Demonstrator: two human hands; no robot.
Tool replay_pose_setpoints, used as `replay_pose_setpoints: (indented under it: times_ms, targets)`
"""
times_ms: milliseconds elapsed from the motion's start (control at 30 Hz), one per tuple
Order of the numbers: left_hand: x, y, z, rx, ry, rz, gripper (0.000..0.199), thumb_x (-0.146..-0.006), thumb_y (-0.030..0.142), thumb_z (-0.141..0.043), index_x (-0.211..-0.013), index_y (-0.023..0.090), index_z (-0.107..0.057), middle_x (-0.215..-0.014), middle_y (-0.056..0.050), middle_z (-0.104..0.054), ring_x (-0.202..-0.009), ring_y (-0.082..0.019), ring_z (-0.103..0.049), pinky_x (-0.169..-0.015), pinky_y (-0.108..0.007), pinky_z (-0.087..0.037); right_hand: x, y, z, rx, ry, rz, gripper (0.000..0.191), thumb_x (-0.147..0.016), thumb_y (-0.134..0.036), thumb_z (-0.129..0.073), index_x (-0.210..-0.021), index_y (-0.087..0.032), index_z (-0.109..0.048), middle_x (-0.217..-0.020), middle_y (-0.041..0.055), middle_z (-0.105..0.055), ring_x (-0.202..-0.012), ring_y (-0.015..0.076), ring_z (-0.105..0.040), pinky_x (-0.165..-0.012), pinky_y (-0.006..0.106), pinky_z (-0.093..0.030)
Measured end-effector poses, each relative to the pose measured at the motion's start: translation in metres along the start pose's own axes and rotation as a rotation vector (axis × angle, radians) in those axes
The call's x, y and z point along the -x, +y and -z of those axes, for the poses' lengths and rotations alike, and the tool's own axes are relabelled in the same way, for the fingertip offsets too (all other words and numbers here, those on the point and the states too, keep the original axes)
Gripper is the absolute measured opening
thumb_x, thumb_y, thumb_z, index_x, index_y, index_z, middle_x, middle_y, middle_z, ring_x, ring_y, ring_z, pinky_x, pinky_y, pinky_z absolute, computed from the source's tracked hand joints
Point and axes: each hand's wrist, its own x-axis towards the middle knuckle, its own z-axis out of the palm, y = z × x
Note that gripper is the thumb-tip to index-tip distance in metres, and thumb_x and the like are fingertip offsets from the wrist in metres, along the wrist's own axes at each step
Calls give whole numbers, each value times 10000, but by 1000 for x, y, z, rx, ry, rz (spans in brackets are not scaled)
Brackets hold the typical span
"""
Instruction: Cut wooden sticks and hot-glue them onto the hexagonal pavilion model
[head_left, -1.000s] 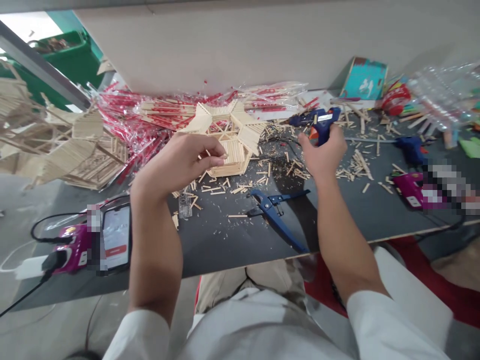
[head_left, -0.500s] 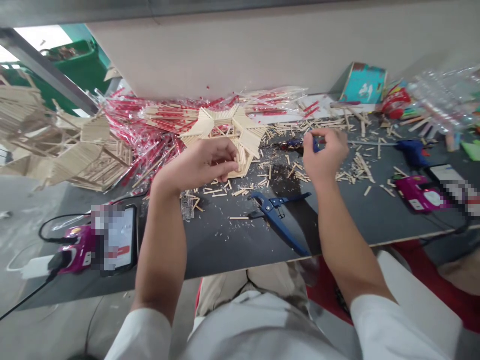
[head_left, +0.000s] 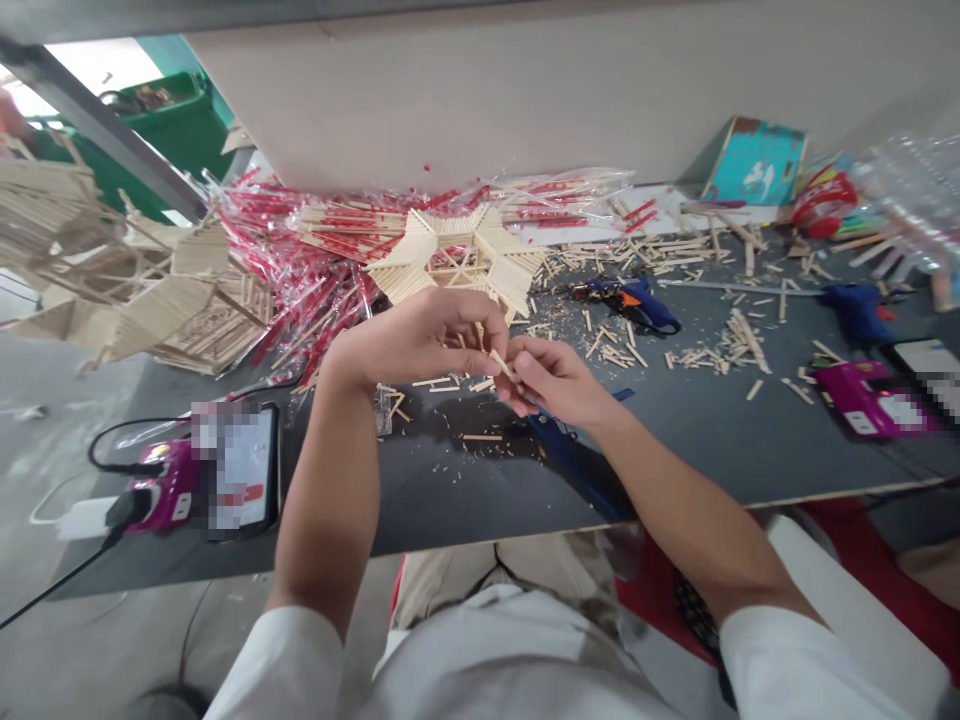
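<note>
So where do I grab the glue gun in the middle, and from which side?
I'd take the glue gun by its blue handle, right hand coming in from the right. It seems to lie on its side, nozzle pointing left, handle slanting right and toward you. That keeps your fingers off the nozzle, with the orange trigger close by.

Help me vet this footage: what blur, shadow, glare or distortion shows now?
Head view: shadow darkens the blue cutter; plastic wrapping glints; pixelation hides part of the left phone; the outer edges look stretched; the left hand is slightly soft.
</note>
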Motion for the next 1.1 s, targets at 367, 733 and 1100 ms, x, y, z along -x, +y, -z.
replay_pose_setpoints:
  times_ms: [367,733,1100]
  targets:
    - [2,5,-2,49,122,103,123,-878,241,-844,-959,160,-800,-847,-47,-798,-729,-122,-735,-638,-195,-561,-4,13,-4,-147,53,-44,348,-1016,-494,-711,-863,-191,-636,-611,-55,-640,-429,41,-520,-374,142,-362]
    - [-3,-3,-9,14,315,167,113,-845,243,-843,-842,148,-781,-712,-34,-756,-641,-123,-704,-562,-198,-544,-5,19,-3,106,298,32,355,-978,-544,-742,-897,-214,-639,-664,-46,-660,-479,62,-570,-420,194,-408]
    - [-1,-1,-6,-209,194,151,45,-893,200,-739,-879,157,-734,-733,-16,-731,-664,-108,-642,-628,-218,-484,2,19,-4,682,357,179,249,-1086,-457,-576,-973,-244,-636,-727,-13,-697,-569,126,-624,-585,297,-502]
